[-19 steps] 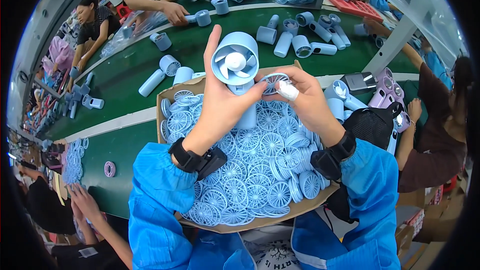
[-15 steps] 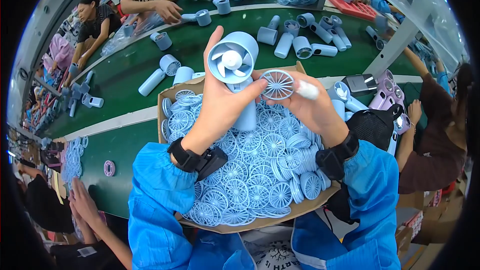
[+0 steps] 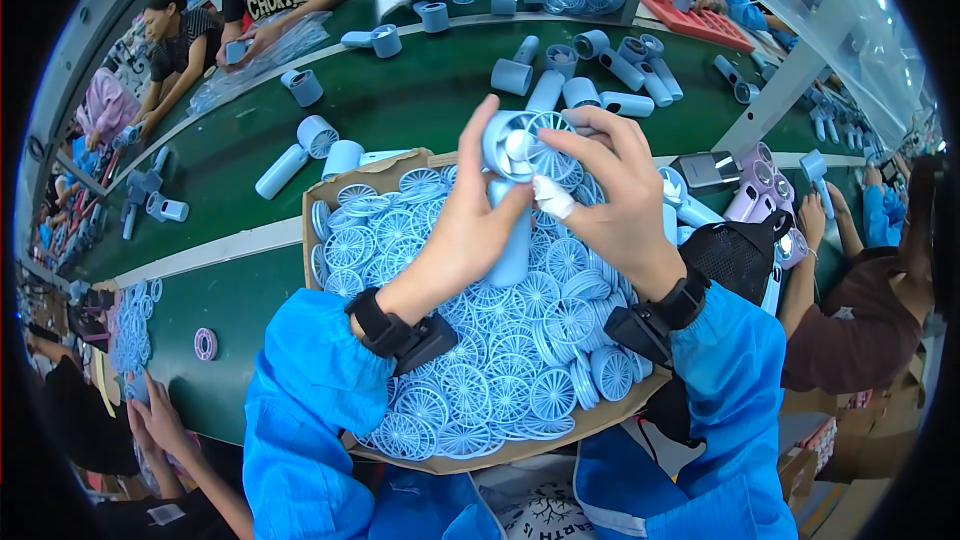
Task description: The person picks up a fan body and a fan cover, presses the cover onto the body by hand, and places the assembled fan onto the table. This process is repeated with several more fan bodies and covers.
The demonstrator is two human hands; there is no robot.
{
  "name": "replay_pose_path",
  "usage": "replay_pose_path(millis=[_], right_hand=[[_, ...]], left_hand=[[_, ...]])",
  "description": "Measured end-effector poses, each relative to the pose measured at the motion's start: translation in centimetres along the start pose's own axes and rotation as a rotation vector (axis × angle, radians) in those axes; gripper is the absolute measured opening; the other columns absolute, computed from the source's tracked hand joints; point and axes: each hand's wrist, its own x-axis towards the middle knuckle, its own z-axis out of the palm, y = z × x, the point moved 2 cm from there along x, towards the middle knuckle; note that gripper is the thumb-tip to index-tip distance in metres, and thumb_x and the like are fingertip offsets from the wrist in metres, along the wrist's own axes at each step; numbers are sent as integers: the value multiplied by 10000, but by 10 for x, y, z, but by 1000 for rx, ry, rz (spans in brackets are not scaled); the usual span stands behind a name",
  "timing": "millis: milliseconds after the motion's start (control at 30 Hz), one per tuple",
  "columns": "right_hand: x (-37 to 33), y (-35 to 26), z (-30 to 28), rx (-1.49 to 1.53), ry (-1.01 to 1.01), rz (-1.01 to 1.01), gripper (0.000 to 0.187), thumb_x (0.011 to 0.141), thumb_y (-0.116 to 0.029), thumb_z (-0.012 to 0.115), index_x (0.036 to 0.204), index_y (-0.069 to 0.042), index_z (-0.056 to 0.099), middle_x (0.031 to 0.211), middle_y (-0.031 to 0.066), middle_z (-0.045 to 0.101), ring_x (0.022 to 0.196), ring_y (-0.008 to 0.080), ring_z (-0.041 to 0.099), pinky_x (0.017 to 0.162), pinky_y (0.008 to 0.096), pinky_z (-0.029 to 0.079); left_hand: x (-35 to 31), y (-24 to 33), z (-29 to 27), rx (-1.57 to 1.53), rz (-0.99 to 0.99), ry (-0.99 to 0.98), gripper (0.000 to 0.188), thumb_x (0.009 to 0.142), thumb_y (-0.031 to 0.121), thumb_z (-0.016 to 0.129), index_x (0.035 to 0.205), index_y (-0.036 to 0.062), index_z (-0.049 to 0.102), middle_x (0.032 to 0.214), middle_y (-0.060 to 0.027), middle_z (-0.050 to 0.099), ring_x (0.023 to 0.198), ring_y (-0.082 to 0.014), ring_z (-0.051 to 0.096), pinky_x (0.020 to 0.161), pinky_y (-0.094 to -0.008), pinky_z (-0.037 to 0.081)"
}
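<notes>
My left hand [image 3: 462,230] is closed around a light blue handheld fan [image 3: 511,245], keeping it tilted upright with its round head facing me. White blades show in the left part of the head. Between the fingertips of my right hand [image 3: 630,210] is a round spoked fan grille [image 3: 556,150], overlapping the right side of the fan head; whether it touches the rim I cannot tell. A white wrap [image 3: 552,198] covers one right finger. Below both hands, a cardboard box [image 3: 545,452] holds a heap of the same blue grilles [image 3: 480,360].
Blue fans [image 3: 283,168] lie scattered on the green belt [image 3: 420,80] beyond the box. A black mesh bag [image 3: 735,258] and purple fans [image 3: 755,190] sit to the right. A pink ring [image 3: 205,344] lies left. Other people work around the belt.
The grille has moved from beside the fan to the front of its head, partly covering the blades. Both hands have shifted, and the fan is lower and further right in view.
</notes>
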Motion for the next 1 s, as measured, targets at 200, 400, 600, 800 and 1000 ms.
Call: replay_pose_path(millis=[200,400,600,800,1000], right_hand=[[2,-11,-1,-162,69,-168,454,620,-134,825,1051,-99,689,1094,120,578,943,275,563,733,343,507],[1,-11,1,-166,89,-174,461,618,-146,830,1054,-96,687,1097,120,580,947,276,561,724,343,506],[-1,-9,2,-187,80,-166,463,614,-156,830,1053,-100,692,1103,128,578,953,282,562,729,347,508],[0,-10,1,-182,64,-206,470,611,-164,827,1059,-106,695,1113,133,575,965,291,561,733,350,512],[-2,-9,2,-190,51,-203,471,612,-165,824,1061,-104,697,1122,138,572,979,295,557,728,343,517]], left_hand=[[-2,-10,7,70,14,-77,828,844,-155,397,1502,217,57,1325,-173,422,1097,-219,553,897,-327,489],[-4,-7,9,148,82,-64,837,836,-166,390,1499,216,49,1312,-191,412,1087,-236,567,894,-333,494],[-4,-7,11,95,46,-80,840,834,-166,390,1496,222,50,1303,-197,413,1082,-241,563,892,-342,498],[-6,1,11,70,-7,-86,770,876,-117,410,1488,187,55,1313,-196,414,1136,-255,522,928,-355,464],[-7,0,12,36,9,-91,739,898,-95,419,1485,175,61,1311,-196,414,1155,-258,506,942,-359,452]])
